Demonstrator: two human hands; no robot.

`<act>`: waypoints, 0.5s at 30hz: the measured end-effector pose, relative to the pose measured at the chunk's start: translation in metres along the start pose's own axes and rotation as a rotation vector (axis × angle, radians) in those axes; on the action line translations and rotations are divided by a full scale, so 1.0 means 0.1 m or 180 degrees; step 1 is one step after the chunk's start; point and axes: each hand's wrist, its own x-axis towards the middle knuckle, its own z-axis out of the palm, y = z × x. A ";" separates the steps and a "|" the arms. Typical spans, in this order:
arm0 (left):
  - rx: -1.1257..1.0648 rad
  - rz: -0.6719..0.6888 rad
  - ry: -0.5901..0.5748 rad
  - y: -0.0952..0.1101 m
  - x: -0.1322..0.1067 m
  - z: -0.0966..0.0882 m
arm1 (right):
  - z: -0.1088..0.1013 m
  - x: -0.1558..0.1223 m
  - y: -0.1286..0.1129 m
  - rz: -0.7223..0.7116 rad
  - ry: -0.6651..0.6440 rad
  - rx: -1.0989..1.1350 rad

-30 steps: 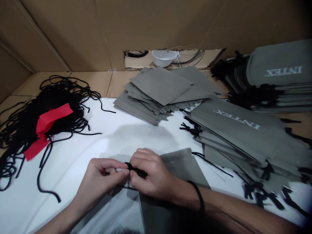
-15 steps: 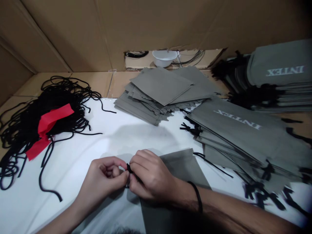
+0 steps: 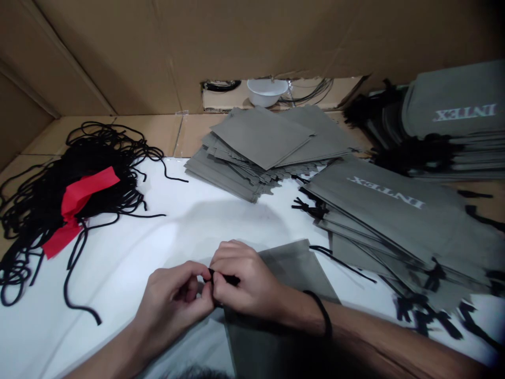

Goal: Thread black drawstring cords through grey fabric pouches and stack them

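Cord point(image 3: 232, 280) | clamped in left hand point(image 3: 168, 295) and right hand point(image 3: 246, 279), near side | bag point(image 3: 294, 268) beneath | risk: tiny pinch could slip

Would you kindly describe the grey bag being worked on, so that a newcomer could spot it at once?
Start with the white tabletop and look to its near side. There the grey bag lies partly under the right hand. Unlike the piled bags further right, it lies on its own, with a black cord trailing from its far corner.
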 end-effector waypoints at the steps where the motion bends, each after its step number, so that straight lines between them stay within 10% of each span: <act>1: -0.0001 0.0039 -0.0011 0.00 0.01 -0.01 | -0.01 0.01 0.00 0.0082 -0.0017 0.0124; 15: -0.0112 -0.0121 -0.0141 -0.02 0.04 -0.05 | -0.03 0.02 -0.01 0.0166 -0.0035 0.0271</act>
